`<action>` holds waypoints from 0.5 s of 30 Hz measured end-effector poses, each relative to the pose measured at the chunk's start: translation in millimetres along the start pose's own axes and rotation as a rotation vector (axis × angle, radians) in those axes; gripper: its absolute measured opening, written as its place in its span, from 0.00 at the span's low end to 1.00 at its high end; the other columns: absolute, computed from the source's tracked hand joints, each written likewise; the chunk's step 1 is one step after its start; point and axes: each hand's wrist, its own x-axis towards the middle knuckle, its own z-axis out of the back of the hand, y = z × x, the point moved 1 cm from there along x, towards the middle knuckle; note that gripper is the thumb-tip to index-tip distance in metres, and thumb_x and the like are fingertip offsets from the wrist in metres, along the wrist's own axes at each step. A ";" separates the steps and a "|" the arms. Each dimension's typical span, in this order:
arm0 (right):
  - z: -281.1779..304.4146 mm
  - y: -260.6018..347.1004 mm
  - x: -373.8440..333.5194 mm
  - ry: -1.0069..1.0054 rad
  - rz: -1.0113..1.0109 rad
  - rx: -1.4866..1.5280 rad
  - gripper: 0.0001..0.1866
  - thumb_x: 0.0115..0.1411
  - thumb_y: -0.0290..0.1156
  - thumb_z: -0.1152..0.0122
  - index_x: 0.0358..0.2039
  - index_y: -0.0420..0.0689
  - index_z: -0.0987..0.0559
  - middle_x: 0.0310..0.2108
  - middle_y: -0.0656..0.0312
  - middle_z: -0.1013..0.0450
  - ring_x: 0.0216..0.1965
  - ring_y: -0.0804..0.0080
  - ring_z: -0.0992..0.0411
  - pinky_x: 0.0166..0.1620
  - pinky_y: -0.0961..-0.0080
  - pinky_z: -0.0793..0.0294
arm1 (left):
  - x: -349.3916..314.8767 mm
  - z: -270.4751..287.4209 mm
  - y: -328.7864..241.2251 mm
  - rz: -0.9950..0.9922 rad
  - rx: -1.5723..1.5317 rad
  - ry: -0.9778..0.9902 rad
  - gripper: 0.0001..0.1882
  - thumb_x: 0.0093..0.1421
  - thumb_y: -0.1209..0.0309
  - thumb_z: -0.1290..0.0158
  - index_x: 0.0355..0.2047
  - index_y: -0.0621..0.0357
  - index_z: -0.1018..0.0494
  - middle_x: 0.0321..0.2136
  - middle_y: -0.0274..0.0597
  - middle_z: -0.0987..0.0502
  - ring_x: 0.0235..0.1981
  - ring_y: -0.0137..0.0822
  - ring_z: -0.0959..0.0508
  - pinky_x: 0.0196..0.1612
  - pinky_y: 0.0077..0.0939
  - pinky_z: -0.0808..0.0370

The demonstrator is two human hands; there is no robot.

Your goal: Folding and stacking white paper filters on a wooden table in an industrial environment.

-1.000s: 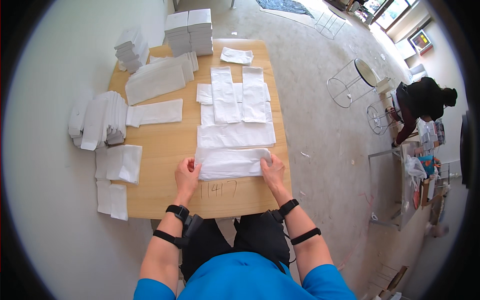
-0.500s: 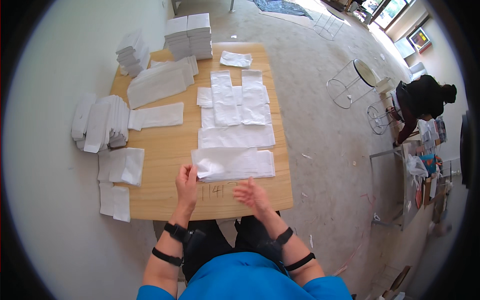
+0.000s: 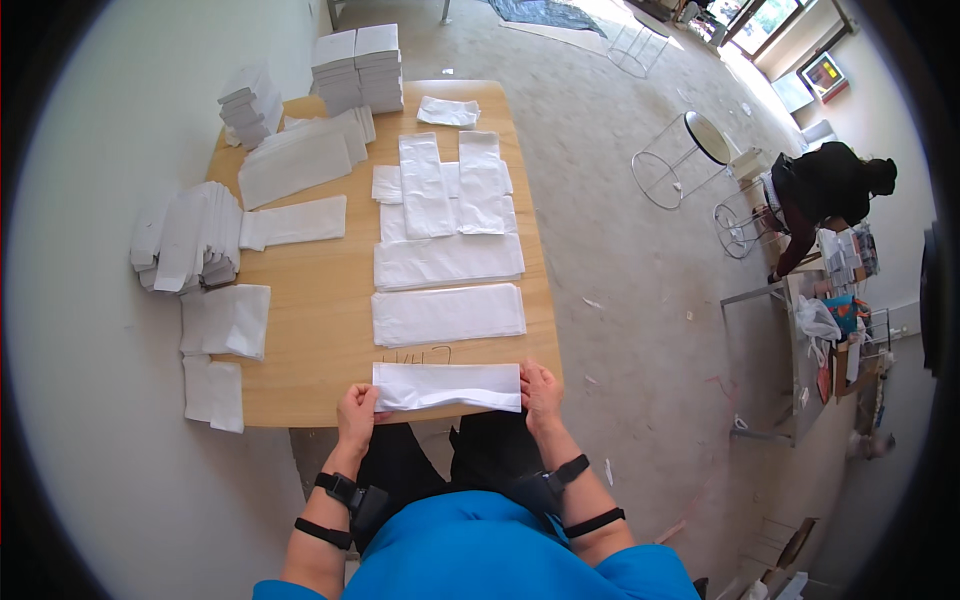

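A flat white paper-like strip stretches level between my hands at the table's near edge. Its left end is pinched in my left hand, the thumb on top. My right hand grips the other end, with part of the fingers behind it. Just beyond lies a stack of similar white strips, apart from the held one. Another white stack comes after it, and two narrow white strips rest lengthwise across the pieces farther back. Handwritten marks on the wood are partly covered by the held strip.
Along the wooden table's left side stand bundles of folded white pieces and tall white stacks. A wire-framed stool stands on the floor to the right. Beyond it, a person in black bends over a cluttered table.
One white strip has come off the near stack toward me and now spans both hands. My right hand has moved to its right end and closed. The view has shifted slightly.
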 end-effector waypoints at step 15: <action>-123.1 -60.9 -70.4 0.613 0.636 -0.854 0.10 0.53 0.22 0.36 0.37 0.39 0.24 0.32 0.55 0.28 0.29 0.67 0.26 0.31 0.74 0.27 | -10.7 -16.9 -0.1 0.067 -0.152 -0.062 0.13 0.58 0.75 0.41 0.41 0.62 0.31 0.30 0.38 0.22 0.28 0.26 0.22 0.30 0.18 0.22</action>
